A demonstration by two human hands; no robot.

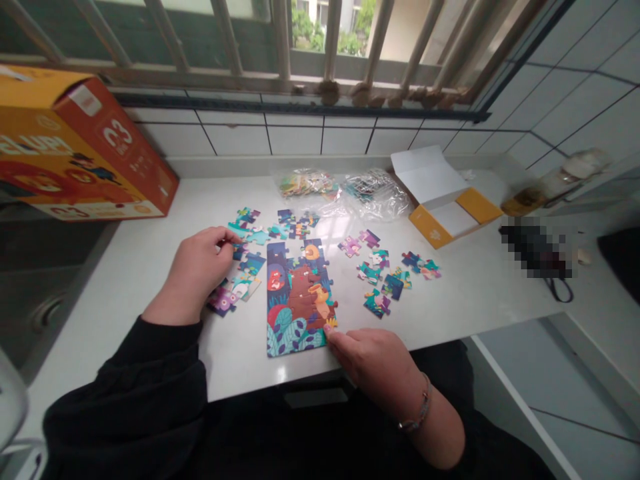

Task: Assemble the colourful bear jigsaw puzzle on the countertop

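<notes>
A partly joined jigsaw puzzle [303, 300] with a brown bear and blue leaves lies flat on the counter in front of me. My right hand [377, 363] is at its lower right corner, thumb and fingers together against the edge. To the left, my left hand [200, 270] curls over loose pieces, its fingertips closed at a dark blue jigsaw piece [240, 251]; the grip is partly hidden. Beside that hand lie a teal-and-blue piece [251, 264] and a purple piece [223, 301]. More jigsaw pieces [393, 285] are scattered right of the puzzle, and others [300, 228] above it.
Clear plastic bags of pieces [310, 183] lie at the back of the white counter [230, 373]. An opened yellow-and-white box [440, 207] stands behind right. A large orange box [95, 153] is at the left, beside a sink [45, 313]. A barred window runs behind.
</notes>
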